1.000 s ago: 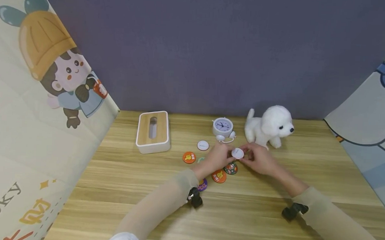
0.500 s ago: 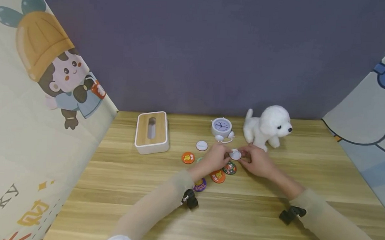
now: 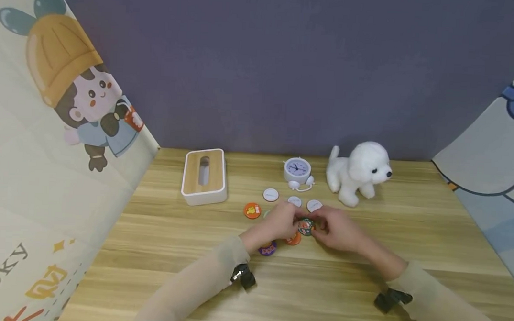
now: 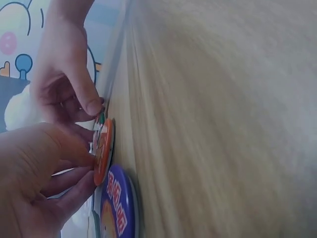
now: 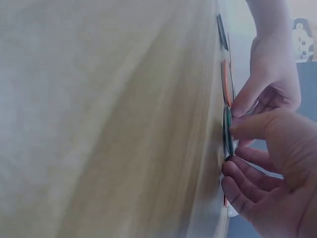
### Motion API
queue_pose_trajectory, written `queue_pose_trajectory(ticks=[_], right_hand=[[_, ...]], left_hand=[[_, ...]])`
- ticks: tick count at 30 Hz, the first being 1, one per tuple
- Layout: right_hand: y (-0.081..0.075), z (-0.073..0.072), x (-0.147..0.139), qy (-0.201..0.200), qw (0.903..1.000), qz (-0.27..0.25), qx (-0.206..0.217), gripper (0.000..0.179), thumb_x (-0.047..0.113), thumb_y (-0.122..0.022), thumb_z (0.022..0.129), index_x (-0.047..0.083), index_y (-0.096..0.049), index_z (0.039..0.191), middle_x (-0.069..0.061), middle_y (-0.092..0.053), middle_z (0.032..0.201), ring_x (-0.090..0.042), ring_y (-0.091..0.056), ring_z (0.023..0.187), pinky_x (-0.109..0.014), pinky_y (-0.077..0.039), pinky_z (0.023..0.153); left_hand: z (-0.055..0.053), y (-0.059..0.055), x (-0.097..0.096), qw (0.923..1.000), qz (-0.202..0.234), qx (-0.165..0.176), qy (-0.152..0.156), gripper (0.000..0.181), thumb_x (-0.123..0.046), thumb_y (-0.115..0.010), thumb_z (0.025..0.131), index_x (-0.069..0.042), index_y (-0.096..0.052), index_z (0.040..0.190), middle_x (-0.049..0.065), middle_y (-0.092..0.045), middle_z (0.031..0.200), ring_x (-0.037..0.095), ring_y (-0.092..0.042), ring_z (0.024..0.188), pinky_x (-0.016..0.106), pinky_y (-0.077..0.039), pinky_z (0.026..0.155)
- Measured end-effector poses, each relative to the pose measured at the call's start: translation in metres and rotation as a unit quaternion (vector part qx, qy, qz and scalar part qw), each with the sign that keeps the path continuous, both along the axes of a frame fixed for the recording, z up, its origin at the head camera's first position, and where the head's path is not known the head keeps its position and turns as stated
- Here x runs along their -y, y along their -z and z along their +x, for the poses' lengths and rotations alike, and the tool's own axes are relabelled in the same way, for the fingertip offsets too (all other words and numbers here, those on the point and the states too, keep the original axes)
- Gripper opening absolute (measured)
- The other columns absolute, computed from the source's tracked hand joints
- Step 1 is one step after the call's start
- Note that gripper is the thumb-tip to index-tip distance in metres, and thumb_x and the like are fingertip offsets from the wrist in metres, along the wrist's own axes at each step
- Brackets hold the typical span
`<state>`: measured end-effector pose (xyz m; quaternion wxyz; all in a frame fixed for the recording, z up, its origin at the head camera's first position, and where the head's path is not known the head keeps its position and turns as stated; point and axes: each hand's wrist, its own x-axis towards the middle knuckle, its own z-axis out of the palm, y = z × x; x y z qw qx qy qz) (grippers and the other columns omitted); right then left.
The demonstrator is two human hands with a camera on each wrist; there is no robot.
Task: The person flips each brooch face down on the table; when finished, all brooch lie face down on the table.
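Observation:
A dark green button badge lies between my two hands, low over the wooden table. My left hand pinches its left edge, thumb and fingertips brought together there. From the other side my right hand pinches the right edge, its thumb on the badge's near face. An orange badge sits under my left fingers, partly hidden. Close by lies a purple badge. Beyond the hands, two badges show white backs, one badge behind my left hand and another badge by my right.
Another white-backed badge and an orange badge lie to the left; a pale green one is mostly covered. Behind them stand a white tissue box with a wooden lid, a white alarm clock and a white plush dog.
Both hands have let go of a white-backed badge, which now lies on the table. They have moved nearer to the body, onto the dark green badge.

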<state>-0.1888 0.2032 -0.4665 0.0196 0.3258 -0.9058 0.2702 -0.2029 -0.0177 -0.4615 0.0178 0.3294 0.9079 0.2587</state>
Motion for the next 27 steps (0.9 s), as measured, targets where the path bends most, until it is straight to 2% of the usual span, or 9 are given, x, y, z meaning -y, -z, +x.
queue_pose_trajectory(ticks=[4, 9, 11, 14, 19, 24, 27], right_hand=[[0.002, 0.003, 0.001, -0.003, 0.9999, 0.001, -0.010, 0.032, 0.010, -0.087, 0.081, 0.008, -0.078, 0.112, 0.003, -0.070, 0.088, -0.007, -0.058, 0.071, -0.019, -0.048, 0.061], [0.003, 0.003, 0.001, -0.006, 0.9999, -0.001, -0.011, 0.032, 0.012, -0.089, 0.081, 0.010, -0.079, 0.112, 0.004, -0.069, 0.088, -0.007, -0.057, 0.072, -0.019, -0.047, 0.061], [0.004, 0.002, 0.001, -0.003, 1.0000, -0.002, -0.006, 0.030, 0.012, -0.088, 0.083, 0.011, -0.079, 0.112, 0.005, -0.068, 0.087, -0.007, -0.056, 0.071, -0.019, -0.047, 0.060], [0.006, 0.001, 0.001, 0.001, 1.0000, -0.005, 0.000, 0.029, 0.011, -0.088, 0.084, 0.012, -0.079, 0.112, 0.005, -0.068, 0.088, -0.006, -0.056, 0.071, -0.019, -0.047, 0.060], [0.008, 0.000, -0.002, 0.002, 0.9993, -0.037, -0.002, 0.028, 0.008, -0.086, 0.086, 0.011, -0.077, 0.112, 0.003, -0.069, 0.092, -0.001, -0.055, 0.071, -0.019, -0.049, 0.060], [0.005, -0.004, -0.005, 0.006, 0.9953, -0.096, -0.012, 0.025, 0.003, -0.084, 0.088, 0.009, -0.076, 0.111, 0.000, -0.071, 0.091, 0.001, -0.055, 0.069, -0.020, -0.051, 0.057], [0.000, -0.007, -0.007, 0.014, 0.9924, -0.121, -0.016, 0.023, 0.001, -0.082, 0.089, 0.009, -0.077, 0.110, -0.001, -0.074, 0.091, -0.002, -0.060, 0.069, -0.020, -0.053, 0.059]], left_hand=[[0.000, 0.000, 0.005, 0.9999, 0.002, 0.016, 0.000, 0.032, 0.009, -0.070, 0.079, -0.010, -0.083, 0.102, 0.001, -0.074, 0.079, 0.006, -0.051, 0.066, 0.012, -0.037, 0.056], [-0.002, -0.003, 0.008, 0.9988, -0.004, 0.048, 0.001, 0.038, 0.007, -0.074, 0.078, -0.008, -0.083, 0.112, -0.002, -0.069, 0.073, 0.004, -0.048, 0.063, 0.013, -0.036, 0.055], [-0.003, -0.003, 0.008, 0.9984, -0.004, 0.057, 0.002, 0.036, 0.004, -0.075, 0.080, -0.009, -0.083, 0.113, -0.001, -0.071, 0.074, 0.003, -0.050, 0.063, 0.012, -0.038, 0.055], [-0.004, -0.001, 0.009, 0.9974, 0.011, 0.071, 0.002, 0.030, -0.001, -0.078, 0.085, -0.009, -0.082, 0.113, 0.002, -0.079, 0.085, 0.002, -0.060, 0.068, 0.009, -0.045, 0.061], [-0.007, 0.004, 0.011, 0.9912, 0.075, 0.109, -0.013, 0.032, -0.004, -0.083, 0.089, -0.004, -0.079, 0.121, 0.010, -0.083, 0.104, 0.012, -0.078, 0.087, 0.009, -0.057, 0.075], [-0.008, 0.004, 0.014, 0.9787, 0.155, 0.129, -0.039, 0.037, -0.004, -0.082, 0.091, 0.002, -0.074, 0.127, 0.016, -0.081, 0.113, 0.023, -0.081, 0.097, 0.013, -0.061, 0.080], [-0.009, 0.003, 0.013, 0.9697, 0.205, 0.122, -0.054, 0.033, -0.005, -0.079, 0.094, 0.004, -0.075, 0.125, 0.018, -0.080, 0.116, 0.026, -0.081, 0.099, 0.014, -0.062, 0.082]])
